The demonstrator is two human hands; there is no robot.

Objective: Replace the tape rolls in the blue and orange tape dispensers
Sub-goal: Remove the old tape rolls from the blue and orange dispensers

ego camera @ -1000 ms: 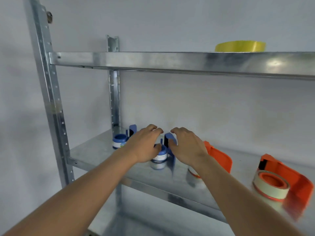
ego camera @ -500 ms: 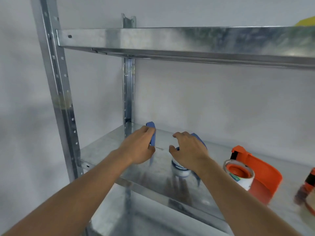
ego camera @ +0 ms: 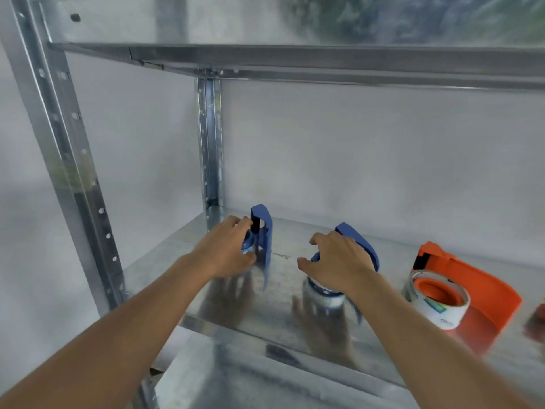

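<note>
Gripping one blue tape dispenser [ego camera: 263,231] at frame centre, the left hand [ego camera: 227,249] curls round it while the right hand [ego camera: 339,262] clasps another [ego camera: 358,242], likely steadying both for roll removal; orange dispenser [ego camera: 469,278] lies lower right.

Both arms reached fwd, forearms bare. L hand [ego camera: 228,249] curled, fingers and thumb in a pinching grip. R hand [ego camera: 339,262] palm down, fingers arched, thumb out to the left.

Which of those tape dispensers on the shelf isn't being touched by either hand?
The orange tape dispenser at the right. Each of the two blue ones has a hand on it, while the orange one sits untouched, its white roll facing up.
</note>
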